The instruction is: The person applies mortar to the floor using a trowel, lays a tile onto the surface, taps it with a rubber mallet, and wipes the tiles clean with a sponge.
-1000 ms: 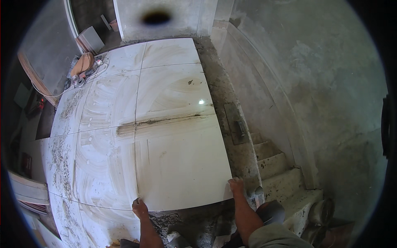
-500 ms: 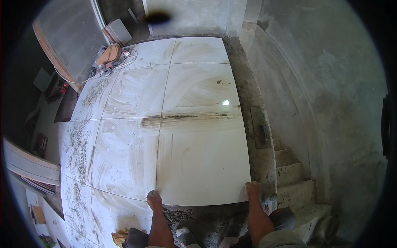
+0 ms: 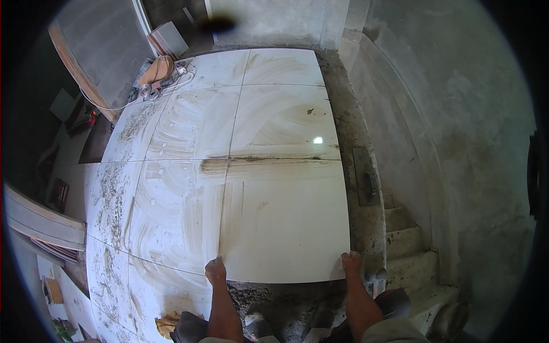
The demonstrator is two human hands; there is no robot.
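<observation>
- Far wall (image 3: 266, 24): pale grey, bare plaster
- Right wall (image 3: 486, 148): tall, rough grey plaster, blotched with darker stains
- Floor (image 3: 286, 108): large white tiles, smeared brown, with dark joints
- Concrete strip (image 3: 366, 228): rough, along the floor's right side
- Steps (image 3: 409, 268): dirty, near right
- Doorway (image 3: 164, 12): dark, far left
- Light: one bright reflection (image 3: 318, 140) on the right-hand tiles

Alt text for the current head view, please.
A person's left hand and right hand grip the near corners of a large white tile. Smeared white tiles lie beyond it and to its left; a trowel and stairs are to its right.
</observation>
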